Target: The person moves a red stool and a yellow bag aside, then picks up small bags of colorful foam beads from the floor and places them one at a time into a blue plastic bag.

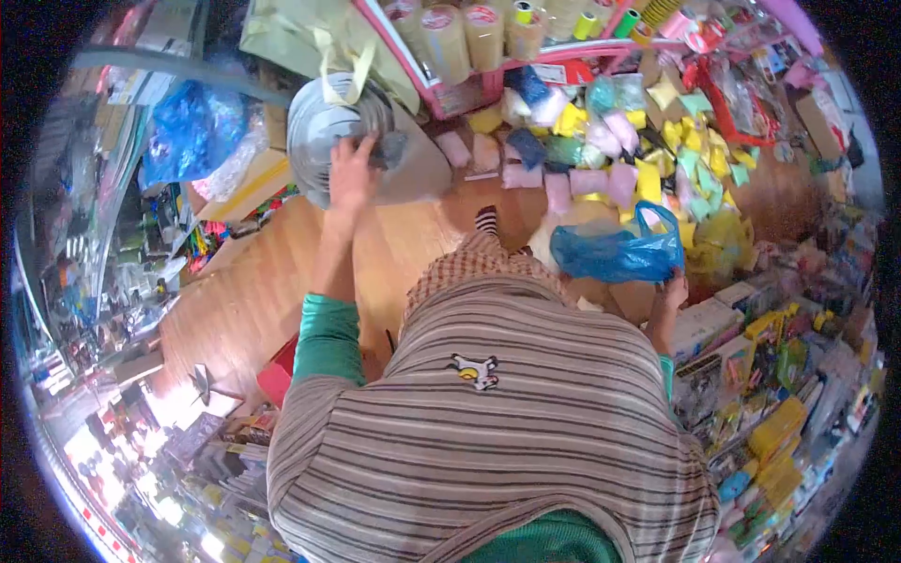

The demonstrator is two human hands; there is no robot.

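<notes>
My left hand (352,174) reaches forward to a large grey-white roll of sheet material (305,141), its end face turned up toward me. The fingers are spread over the middle of the roll and seem to touch it; their tips are partly blurred. On the other side, my right hand (671,289) grips the near edge of a blue plastic bag (610,251). The bag hangs loosely crumpled, its handle loop upward, above the floor by my right leg. Beyond it lies a heap of small yellow, pink, green and blue packets (619,183).
A pale fabric bag (282,33) stands behind the roll. At the back, a pink-edged shelf (497,84) holds tape rolls. A blue bag bundle (192,131) sits at left near a cardboard box (253,188). Crowded goods (770,441) line the right side.
</notes>
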